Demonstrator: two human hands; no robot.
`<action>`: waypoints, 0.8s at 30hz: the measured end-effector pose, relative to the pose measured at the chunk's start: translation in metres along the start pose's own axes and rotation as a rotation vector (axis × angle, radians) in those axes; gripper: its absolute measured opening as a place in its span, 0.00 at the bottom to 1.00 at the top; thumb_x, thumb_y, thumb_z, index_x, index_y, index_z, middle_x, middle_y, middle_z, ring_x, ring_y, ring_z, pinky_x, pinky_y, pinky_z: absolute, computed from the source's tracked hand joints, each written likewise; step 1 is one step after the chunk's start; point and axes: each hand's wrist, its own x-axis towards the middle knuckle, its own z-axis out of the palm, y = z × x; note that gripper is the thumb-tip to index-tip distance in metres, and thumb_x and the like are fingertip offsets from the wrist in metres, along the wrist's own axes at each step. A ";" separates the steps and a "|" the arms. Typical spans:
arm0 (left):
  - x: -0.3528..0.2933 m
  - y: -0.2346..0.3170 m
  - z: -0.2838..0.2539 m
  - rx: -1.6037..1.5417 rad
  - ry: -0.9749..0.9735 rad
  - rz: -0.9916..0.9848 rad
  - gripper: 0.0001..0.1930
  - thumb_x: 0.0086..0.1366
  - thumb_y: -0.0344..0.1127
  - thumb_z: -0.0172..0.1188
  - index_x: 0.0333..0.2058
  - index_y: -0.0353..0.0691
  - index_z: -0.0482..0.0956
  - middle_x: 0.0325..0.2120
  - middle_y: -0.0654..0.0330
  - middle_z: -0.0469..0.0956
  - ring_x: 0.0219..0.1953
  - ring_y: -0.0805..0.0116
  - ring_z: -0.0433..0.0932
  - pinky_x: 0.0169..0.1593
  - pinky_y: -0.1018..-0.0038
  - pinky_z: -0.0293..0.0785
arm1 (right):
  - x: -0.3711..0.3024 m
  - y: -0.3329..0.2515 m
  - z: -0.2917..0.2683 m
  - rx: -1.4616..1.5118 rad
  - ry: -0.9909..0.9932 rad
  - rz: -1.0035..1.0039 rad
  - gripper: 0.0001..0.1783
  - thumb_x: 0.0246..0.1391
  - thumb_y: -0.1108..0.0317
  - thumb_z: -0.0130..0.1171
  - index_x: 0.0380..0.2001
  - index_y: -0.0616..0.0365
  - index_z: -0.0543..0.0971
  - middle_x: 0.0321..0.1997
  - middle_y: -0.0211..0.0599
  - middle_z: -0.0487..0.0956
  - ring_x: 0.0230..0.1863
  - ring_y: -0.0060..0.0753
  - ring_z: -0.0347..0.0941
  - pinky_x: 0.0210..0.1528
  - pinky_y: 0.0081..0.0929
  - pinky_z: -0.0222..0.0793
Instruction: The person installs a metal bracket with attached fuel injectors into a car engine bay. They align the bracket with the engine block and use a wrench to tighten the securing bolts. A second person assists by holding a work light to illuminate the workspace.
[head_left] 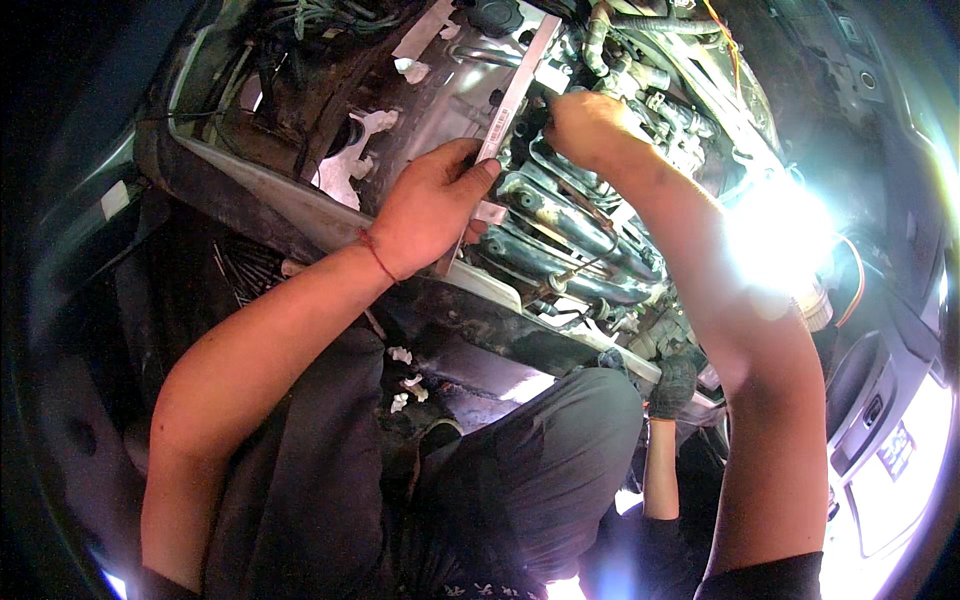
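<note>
A long, flat silver metal bar (512,105) with a printed strip slants across the engine bay. My left hand (430,205) grips its lower part, with the thumb lying along the face and the fingers wrapped behind. A short pale metal piece (490,212) sticks out beside the bar below my thumb. My right hand (597,132) is closed among the engine parts, just right of the bar. Its fingertips are turned away, so what they hold, if anything, is hidden. Black curved tubular parts (560,215) lie below it.
A bright work lamp (780,235) glares beside my right forearm. Another person's dark-gloved hand (673,387) reaches in at the lower right. Hoses and metal fittings (650,80) crowd the upper right. A body rail (270,195) crosses in front, with torn white scraps (405,385) below.
</note>
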 end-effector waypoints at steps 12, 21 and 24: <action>0.001 -0.001 0.000 -0.008 -0.007 -0.019 0.19 0.74 0.41 0.54 0.53 0.32 0.73 0.35 0.58 0.80 0.25 0.71 0.80 0.27 0.76 0.78 | 0.000 -0.004 0.002 -0.062 -0.006 -0.107 0.14 0.58 0.70 0.52 0.40 0.58 0.85 0.41 0.46 0.85 0.43 0.49 0.84 0.45 0.44 0.80; 0.002 0.006 0.006 -0.003 -0.043 -0.015 0.20 0.73 0.41 0.54 0.55 0.31 0.72 0.36 0.58 0.80 0.26 0.73 0.79 0.27 0.76 0.78 | 0.024 0.009 0.022 -0.303 -0.071 0.088 0.13 0.55 0.56 0.60 0.43 0.41 0.85 0.33 0.41 0.85 0.39 0.42 0.84 0.36 0.43 0.79; -0.002 -0.003 -0.005 -0.037 -0.027 -0.015 0.20 0.74 0.41 0.54 0.55 0.32 0.72 0.36 0.58 0.80 0.25 0.73 0.79 0.27 0.76 0.77 | 0.014 -0.008 0.000 -0.231 -0.131 -0.054 0.12 0.57 0.67 0.55 0.38 0.54 0.87 0.44 0.44 0.85 0.42 0.46 0.84 0.41 0.42 0.79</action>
